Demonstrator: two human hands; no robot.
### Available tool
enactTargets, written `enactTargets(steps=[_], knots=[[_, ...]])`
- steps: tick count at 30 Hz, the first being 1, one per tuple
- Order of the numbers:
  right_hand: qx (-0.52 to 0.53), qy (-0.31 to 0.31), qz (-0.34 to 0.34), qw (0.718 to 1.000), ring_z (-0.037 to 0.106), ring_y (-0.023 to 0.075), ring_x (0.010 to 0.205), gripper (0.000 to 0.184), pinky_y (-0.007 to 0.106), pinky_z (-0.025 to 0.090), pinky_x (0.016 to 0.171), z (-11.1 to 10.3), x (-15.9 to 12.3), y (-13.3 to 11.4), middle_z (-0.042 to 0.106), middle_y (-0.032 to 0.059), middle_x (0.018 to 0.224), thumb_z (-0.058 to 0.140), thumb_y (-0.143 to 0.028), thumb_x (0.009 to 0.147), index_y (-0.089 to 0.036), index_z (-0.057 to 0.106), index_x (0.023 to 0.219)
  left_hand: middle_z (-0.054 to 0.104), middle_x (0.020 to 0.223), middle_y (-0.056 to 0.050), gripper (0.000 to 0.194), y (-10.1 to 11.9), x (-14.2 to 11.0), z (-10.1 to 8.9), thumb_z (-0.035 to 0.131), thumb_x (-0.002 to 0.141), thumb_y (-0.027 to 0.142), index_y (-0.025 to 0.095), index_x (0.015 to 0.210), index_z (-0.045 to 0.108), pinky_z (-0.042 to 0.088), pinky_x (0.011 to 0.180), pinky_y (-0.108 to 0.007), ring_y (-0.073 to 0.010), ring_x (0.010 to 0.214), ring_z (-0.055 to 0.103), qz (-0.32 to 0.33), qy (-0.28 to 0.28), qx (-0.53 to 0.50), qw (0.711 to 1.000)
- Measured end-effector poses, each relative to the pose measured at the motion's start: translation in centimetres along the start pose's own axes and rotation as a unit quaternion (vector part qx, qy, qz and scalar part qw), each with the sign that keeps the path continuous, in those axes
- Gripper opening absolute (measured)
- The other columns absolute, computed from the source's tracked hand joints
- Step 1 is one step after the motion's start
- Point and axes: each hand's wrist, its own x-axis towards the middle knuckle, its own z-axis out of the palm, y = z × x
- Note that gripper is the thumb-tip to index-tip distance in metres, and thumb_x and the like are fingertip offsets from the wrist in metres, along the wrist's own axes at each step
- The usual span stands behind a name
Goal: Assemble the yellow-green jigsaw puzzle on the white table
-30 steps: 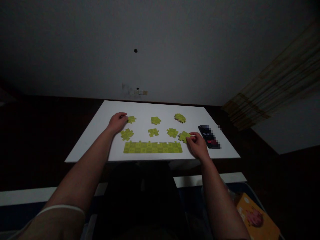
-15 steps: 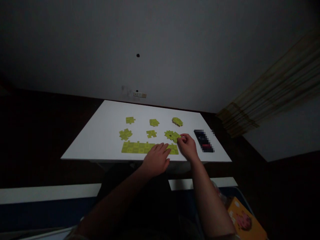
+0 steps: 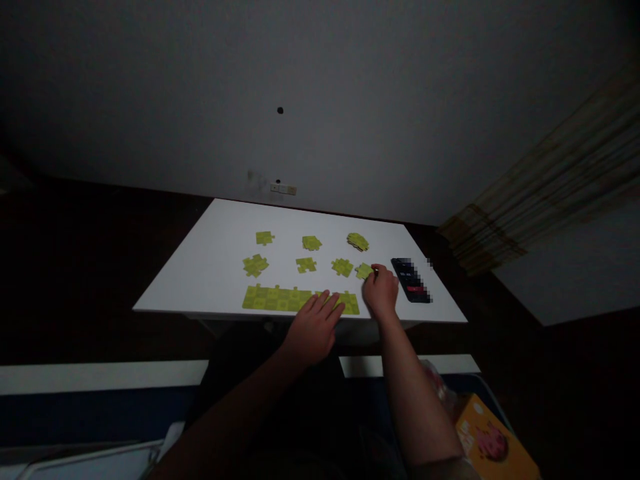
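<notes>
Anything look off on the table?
Mainly the clump of green puzzle pieces at back right: they're piled up with dark edges showing, while the other loose pieces lie flat. Also, the dark phone-like device sits skewed to the table edge, its screen pixelated.

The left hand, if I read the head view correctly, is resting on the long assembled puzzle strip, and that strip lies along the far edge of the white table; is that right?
Not quite: the head view shows the strip along the near edge of the white table, not the far edge. The left hand does rest on it.
</notes>
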Motion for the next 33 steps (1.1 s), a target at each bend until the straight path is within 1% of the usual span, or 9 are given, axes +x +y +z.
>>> enactTargets(steps=[3, 6, 11, 16, 20, 22, 24, 28, 33], knots=[[-0.032, -0.008, -0.020, 0.999, 0.059, 0.0429, 0.125, 0.048, 0.060, 0.045, 0.110, 0.1, 0.0, -1.0, 0.071, 0.0285, 0.133, 0.046, -0.033, 0.105, -0.013, 0.080, 0.133, 0.042, 0.188, -0.013, 0.068, 0.1, -0.1, -0.1, 0.059, 0.109, 0.032, 0.019, 0.175, 0.046, 0.032, 0.142, -0.058, -0.0364, 0.176, 0.034, 0.000, -0.007, 0.010, 1.000], [-0.015, -0.051, -0.081, 0.995, 0.055, 0.0428, 0.135, 0.050, 0.060, 0.043, 0.116, 0.4, 0.2, -2.4, 0.070, 0.0240, 0.143, 0.050, -0.044, 0.109, -0.016, 0.078, 0.139, 0.042, 0.188, -0.012, 0.069, 0.0, -0.1, -0.1, 0.058, 0.109, 0.032, 0.019, 0.175, 0.045, 0.031, 0.142, -0.058, -0.0365, 0.177, 0.034, 0.001, -0.008, 0.016, 1.000], [-0.043, -0.120, -0.103, 0.986, 0.051, 0.0477, 0.142, 0.058, 0.065, 0.042, 0.119, 1.8, 0.9, -3.3, 0.067, 0.0250, 0.152, 0.065, -0.059, 0.101, -0.018, 0.077, 0.140, 0.041, 0.189, -0.013, 0.069, -0.3, -0.4, 0.0, 0.059, 0.108, 0.031, 0.019, 0.175, 0.046, 0.031, 0.142, -0.058, -0.0370, 0.176, 0.035, -0.008, -0.008, 0.019, 1.000], [0.017, -0.094, -0.075, 0.993, 0.055, 0.0461, 0.138, 0.057, 0.066, 0.044, 0.120, 2.4, 1.3, -2.7, 0.073, 0.0229, 0.139, 0.073, -0.060, 0.094, -0.019, 0.076, 0.133, 0.041, 0.189, -0.012, 0.069, -0.7, -1.3, -0.2, 0.060, 0.108, 0.029, 0.020, 0.175, 0.046, 0.033, 0.141, -0.059, -0.0368, 0.175, 0.037, -0.013, -0.012, 0.017, 1.000], [0.134, -0.058, -0.044, 0.988, 0.068, 0.0385, 0.117, 0.050, 0.058, 0.054, 0.109, 1.5, 1.3, -2.6, 0.079, 0.0163, 0.113, 0.069, -0.057, 0.094, -0.020, 0.076, 0.126, 0.044, 0.187, -0.012, 0.067, -0.9, -1.7, -0.2, 0.061, 0.108, 0.026, 0.020, 0.173, 0.049, 0.035, 0.140, -0.059, -0.0366, 0.175, 0.037, -0.017, -0.002, 0.009, 1.000], [0.232, -0.078, -0.026, 0.969, 0.073, 0.0325, 0.099, 0.044, 0.050, 0.059, 0.098, 0.8, 1.1, -2.7, 0.079, 0.0104, 0.100, 0.069, -0.056, 0.095, -0.021, 0.077, 0.120, 0.045, 0.187, -0.012, 0.066, -0.8, -1.7, -0.2, 0.062, 0.107, 0.025, 0.020, 0.172, 0.051, 0.036, 0.140, -0.059, -0.0367, 0.175, 0.038, -0.020, 0.001, 0.008, 1.000], [0.295, -0.129, -0.020, 0.947, 0.074, 0.0288, 0.087, 0.042, 0.045, 0.061, 0.088, 0.3, 0.6, -2.7, 0.079, 0.0066, 0.091, 0.072, -0.056, 0.093, -0.022, 0.079, 0.116, 0.046, 0.186, -0.012, 0.066, -0.8, -1.7, -0.2, 0.064, 0.106, 0.025, 0.020, 0.171, 0.052, 0.037, 0.140, -0.060, -0.0369, 0.174, 0.039, -0.020, 0.004, 0.008, 1.000], [0.271, -0.224, -0.068, 0.934, 0.074, 0.0274, 0.083, 0.035, 0.044, 0.060, 0.084, -0.4, 0.0, -2.9, 0.080, 0.0051, 0.091, 0.075, -0.051, 0.092, -0.023, 0.083, 0.113, 0.046, 0.186, -0.013, 0.066, -0.7, -1.6, -0.3, 0.064, 0.105, 0.024, 0.019, 0.171, 0.054, 0.038, 0.140, -0.060, -0.0376, 0.174, 0.039, -0.021, 0.002, 0.012, 1.000], [0.213, -0.225, -0.137, 0.941, 0.072, 0.0295, 0.091, 0.031, 0.049, 0.060, 0.091, -0.6, 0.1, -3.1, 0.078, 0.0069, 0.096, 0.074, -0.047, 0.096, -0.025, 0.084, 0.115, 0.047, 0.185, -0.013, 0.064, -0.7, -1.6, -0.4, 0.062, 0.107, 0.023, 0.019, 0.170, 0.054, 0.040, 0.139, -0.060, -0.0372, 0.174, 0.041, -0.025, -0.002, 0.013, 1.000]])
